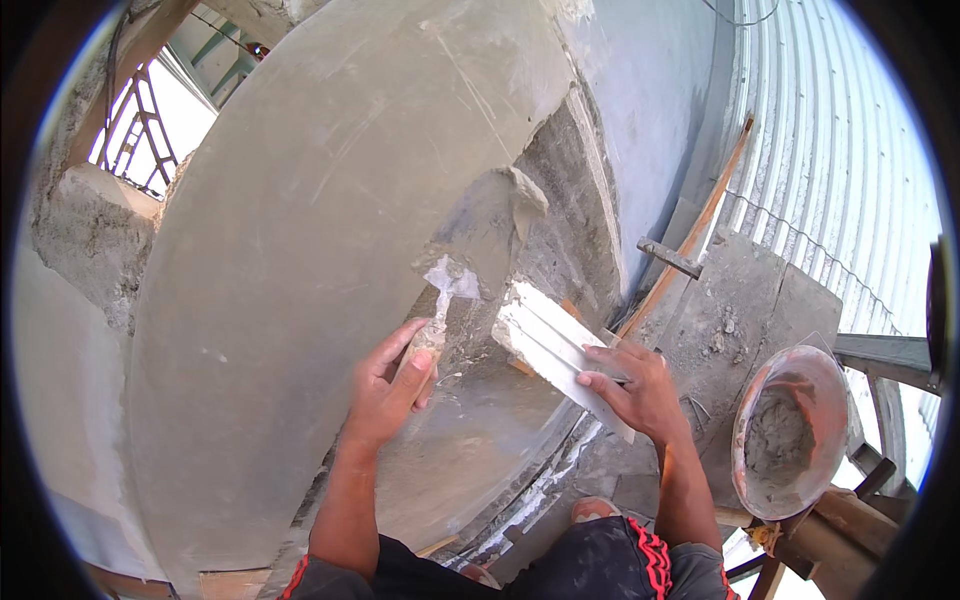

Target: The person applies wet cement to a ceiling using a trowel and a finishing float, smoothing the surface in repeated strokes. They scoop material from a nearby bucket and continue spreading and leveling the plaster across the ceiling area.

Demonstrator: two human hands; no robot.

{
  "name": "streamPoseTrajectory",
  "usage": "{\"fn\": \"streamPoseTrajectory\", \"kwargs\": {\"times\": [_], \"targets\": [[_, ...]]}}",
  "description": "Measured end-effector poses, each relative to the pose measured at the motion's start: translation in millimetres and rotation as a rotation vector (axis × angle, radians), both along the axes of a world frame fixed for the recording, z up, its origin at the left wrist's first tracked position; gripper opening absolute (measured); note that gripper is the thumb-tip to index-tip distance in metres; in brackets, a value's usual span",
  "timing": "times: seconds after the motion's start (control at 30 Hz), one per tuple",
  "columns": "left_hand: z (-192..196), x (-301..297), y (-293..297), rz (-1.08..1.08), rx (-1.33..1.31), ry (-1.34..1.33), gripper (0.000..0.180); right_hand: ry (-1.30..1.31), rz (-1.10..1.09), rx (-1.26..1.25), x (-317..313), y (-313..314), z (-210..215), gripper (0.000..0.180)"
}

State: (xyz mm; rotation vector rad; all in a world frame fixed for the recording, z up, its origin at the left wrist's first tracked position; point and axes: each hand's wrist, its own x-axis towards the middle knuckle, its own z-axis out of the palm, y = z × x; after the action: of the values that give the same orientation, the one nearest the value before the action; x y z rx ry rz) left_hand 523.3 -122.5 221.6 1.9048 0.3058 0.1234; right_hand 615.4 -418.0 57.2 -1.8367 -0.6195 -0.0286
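My left hand (385, 390) is closed round the handle of a small pointing trowel (441, 300), its mortar-smeared blade against the wall. To its right, my right hand (645, 392) grips a long rectangular plastering trowel (560, 345), pale and flat, with mortar along its upper end. Both tools are close to a curved grey plastered wall (270, 260). Above the blades, a ridge of wet mortar (527, 200) borders a darker, rougher patch (573, 165). How the right fingers wrap the grip is partly hidden.
A reddish bucket (838, 400) with grey mortar inside stands at the right. Mortar crumbs lie on a dusty board (728, 310) beside a wooden strip (690, 240) and a short bar (670, 257). Corrugated metal sheeting (820, 160) rises at the far right.
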Motion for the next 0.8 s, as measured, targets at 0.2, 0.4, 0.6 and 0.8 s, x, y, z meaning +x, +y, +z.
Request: {"fn": "streamPoseTrajectory", "kwargs": {"times": [0.2, 0.4, 0.6, 0.8], "targets": [[55, 24, 12, 0.0, 0.191, -0.173, 0.052, 0.746, 0.167, 0.585, -9, 55, -69, 0.044], [127, 53, 53, -0.046, 0.594, -0.205, 0.054, 0.392, -0.169, 0.55, 17, 159, -74, 0.045], [128, 61, 67, -0.143, 0.709, -0.147, 0.063, 0.121, -0.312, 0.557, 64, 208, -87, 0.044], [128, 55, 74, -0.117, 0.704, -0.135, 0.068, 0.147, -0.216, 0.519, 82, 231, -76, 0.043]]}}
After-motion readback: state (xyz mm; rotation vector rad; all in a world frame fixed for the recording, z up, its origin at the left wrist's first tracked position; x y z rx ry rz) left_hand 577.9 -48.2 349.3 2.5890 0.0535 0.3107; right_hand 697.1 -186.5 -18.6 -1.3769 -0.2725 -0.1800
